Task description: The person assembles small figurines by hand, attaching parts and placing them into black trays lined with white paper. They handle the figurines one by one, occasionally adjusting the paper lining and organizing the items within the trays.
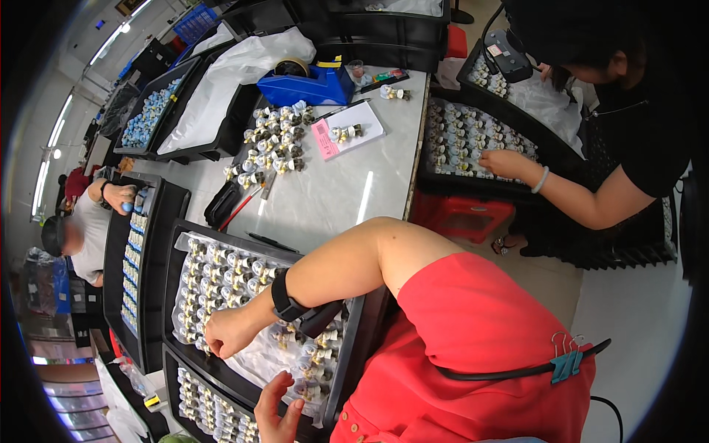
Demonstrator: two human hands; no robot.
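Note:
A black tray (171, 303) lies before me, lined with clear plastic film (258, 362) and filled with rows of small figurines (214, 269) with pale blue-white heads and yellow-gold parts. My right hand (230, 331), with a black band (284, 295) on its wrist, reaches over the tray's left part. Its fingers are closed and point down among the figurines; what they hold is hidden. Near the tray's lower edge is my left hand (279, 413), open, thumb and fingers apart, with nothing seen in it.
Another figurine tray (210, 406) adjoins below, and a narrower black tray (151, 295) stands left. On the grey table (332, 214) are a blue tape dispenser (306, 85), clustered figurines (277, 140) and a notepad (351, 129). One co-worker (620, 148) handles figurines at right; another person (85, 229) works at left.

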